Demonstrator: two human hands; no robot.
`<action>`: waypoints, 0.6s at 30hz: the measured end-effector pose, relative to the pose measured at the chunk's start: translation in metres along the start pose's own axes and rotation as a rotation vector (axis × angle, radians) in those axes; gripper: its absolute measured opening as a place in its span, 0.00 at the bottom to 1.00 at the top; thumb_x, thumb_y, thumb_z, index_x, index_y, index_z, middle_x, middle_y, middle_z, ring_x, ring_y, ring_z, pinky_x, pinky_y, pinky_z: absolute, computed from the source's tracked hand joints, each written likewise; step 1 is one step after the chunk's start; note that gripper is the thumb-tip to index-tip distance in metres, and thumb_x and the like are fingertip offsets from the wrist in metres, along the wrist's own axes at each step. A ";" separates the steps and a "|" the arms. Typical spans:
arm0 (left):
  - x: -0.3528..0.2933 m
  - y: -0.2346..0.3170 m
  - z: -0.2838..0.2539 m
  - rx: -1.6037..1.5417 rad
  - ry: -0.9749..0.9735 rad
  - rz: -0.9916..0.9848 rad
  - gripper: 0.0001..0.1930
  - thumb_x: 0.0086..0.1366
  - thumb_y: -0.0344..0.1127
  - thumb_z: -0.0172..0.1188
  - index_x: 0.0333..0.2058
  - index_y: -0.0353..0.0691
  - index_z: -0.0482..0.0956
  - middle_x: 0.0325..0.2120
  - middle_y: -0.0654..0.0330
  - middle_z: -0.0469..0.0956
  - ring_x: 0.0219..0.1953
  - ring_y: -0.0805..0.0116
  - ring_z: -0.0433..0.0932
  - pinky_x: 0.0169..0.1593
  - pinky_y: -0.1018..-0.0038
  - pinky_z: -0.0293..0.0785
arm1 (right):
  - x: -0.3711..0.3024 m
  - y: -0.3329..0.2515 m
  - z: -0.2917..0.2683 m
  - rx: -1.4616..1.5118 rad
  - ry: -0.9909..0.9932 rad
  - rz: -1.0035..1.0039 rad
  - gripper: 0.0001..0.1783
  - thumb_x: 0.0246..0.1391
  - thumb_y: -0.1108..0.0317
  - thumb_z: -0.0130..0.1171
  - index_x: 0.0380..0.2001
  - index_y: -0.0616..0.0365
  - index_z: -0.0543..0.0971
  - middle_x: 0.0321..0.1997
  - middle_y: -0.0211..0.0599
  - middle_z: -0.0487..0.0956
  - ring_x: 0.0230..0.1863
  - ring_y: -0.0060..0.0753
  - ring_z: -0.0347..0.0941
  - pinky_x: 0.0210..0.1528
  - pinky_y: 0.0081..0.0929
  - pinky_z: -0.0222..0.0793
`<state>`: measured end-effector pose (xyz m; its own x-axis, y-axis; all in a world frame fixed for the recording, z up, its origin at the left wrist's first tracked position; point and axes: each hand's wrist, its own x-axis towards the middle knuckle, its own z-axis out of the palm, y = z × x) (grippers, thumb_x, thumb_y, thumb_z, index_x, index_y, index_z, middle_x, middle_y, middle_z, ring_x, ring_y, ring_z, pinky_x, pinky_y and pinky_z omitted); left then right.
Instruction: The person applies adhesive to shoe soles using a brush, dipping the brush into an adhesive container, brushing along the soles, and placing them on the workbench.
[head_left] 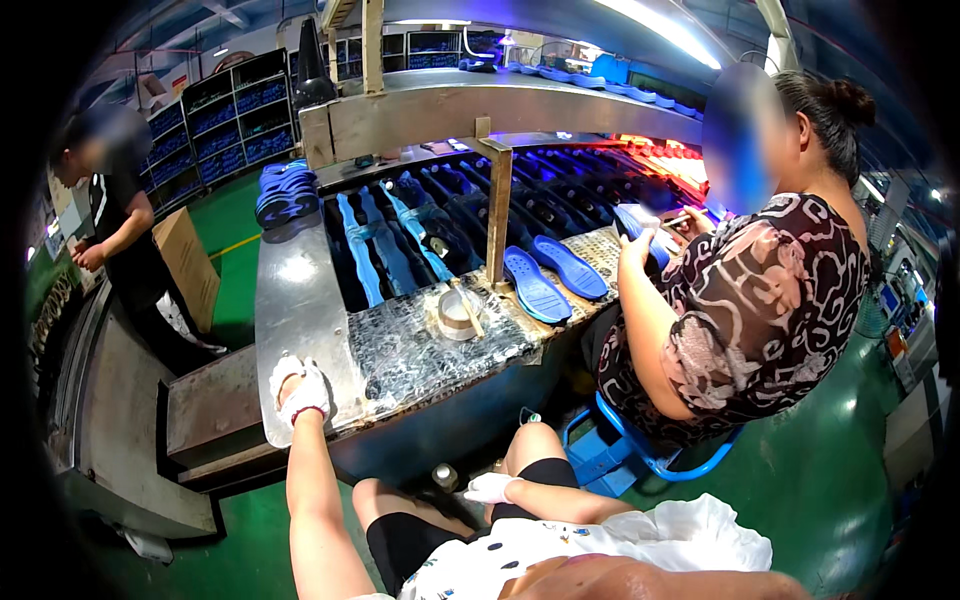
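My left hand (301,390), in a white glove, rests on the rounded end of a shiny metal plate (290,300) at the table's left. Its fingers lie on the metal, with no object visible in them. My right hand (489,488), also gloved in white, is low between my knees, fingers stretched out and holding nothing I can see. Ahead, a pale round pot (457,318) stands on the stained tabletop, with a brush (468,306) across it. Two blue shoe soles (537,287) lie to its right.
Strips of blue shoe parts (376,240) lie on the dark conveyor. A stack of blue soles (287,193) stands at its far left. At right a co-worker (760,300) on a blue stool (610,460) holds a sole and a thin tool. Another person (115,220) stands far left. A post (498,205) rises mid-table.
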<state>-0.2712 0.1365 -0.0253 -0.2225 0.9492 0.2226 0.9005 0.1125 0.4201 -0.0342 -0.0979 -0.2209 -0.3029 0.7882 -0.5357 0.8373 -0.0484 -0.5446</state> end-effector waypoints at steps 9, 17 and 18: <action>-0.007 -0.006 -0.006 0.021 0.067 0.051 0.17 0.61 0.45 0.52 0.39 0.38 0.76 0.41 0.49 0.74 0.46 0.51 0.72 0.51 0.62 0.68 | -0.001 0.000 0.005 0.122 -0.022 0.007 0.23 0.54 0.49 0.47 0.35 0.59 0.79 0.36 0.48 0.80 0.42 0.49 0.76 0.47 0.39 0.68; -0.012 0.002 -0.021 0.017 -0.042 -0.022 0.18 0.61 0.46 0.52 0.43 0.41 0.76 0.45 0.52 0.74 0.49 0.52 0.71 0.54 0.62 0.67 | 0.008 0.008 0.013 0.151 -0.017 0.005 0.24 0.56 0.49 0.46 0.36 0.59 0.78 0.35 0.43 0.80 0.41 0.44 0.76 0.46 0.35 0.67; -0.010 0.001 -0.020 0.017 -0.032 -0.028 0.18 0.61 0.46 0.52 0.43 0.41 0.76 0.46 0.52 0.74 0.50 0.52 0.71 0.54 0.62 0.67 | 0.008 0.008 0.012 0.147 -0.025 0.001 0.24 0.56 0.49 0.46 0.36 0.59 0.78 0.35 0.43 0.80 0.41 0.44 0.76 0.46 0.35 0.67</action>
<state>-0.2756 0.1208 -0.0096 -0.2356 0.9546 0.1823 0.9004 0.1439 0.4105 -0.0353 -0.0994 -0.2371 -0.3147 0.7726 -0.5514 0.7627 -0.1400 -0.6315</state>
